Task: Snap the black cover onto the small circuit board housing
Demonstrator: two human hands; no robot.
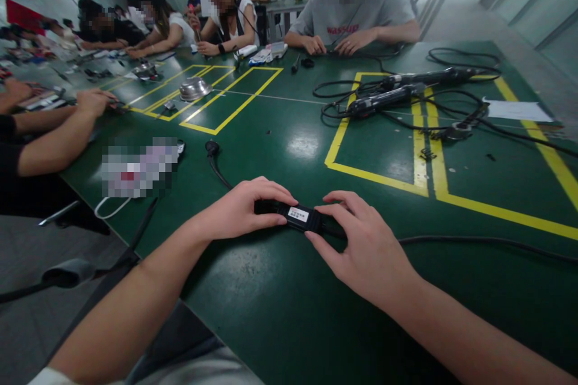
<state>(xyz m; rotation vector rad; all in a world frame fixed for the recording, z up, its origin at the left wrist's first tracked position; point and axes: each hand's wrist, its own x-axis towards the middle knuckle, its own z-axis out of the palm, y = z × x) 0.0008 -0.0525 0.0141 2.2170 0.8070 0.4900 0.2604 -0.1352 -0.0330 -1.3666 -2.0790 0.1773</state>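
A small black in-line cord box [298, 215] with a white printed label lies at the table's near middle. My left hand [239, 207] pinches its left end between thumb and fingers. At the opposite end, my right hand [363, 240] has curled fingers and thumb on the box's edges. From the left side a black cord runs under my left hand to a black plug [211, 147] on the table. Another stretch of black cord [478, 239] leaves to the right, past my right hand. My palms hide parts of the cord where it meets the box.
Two black pen-like power tools [388, 99] with looped cables lie at the right on the green table [271, 307], across yellow tape. A metal bowl [195, 89] sits farther left. A blurred-out item [139, 168] lies left. Across the table, a person in grey [352, 12] works.
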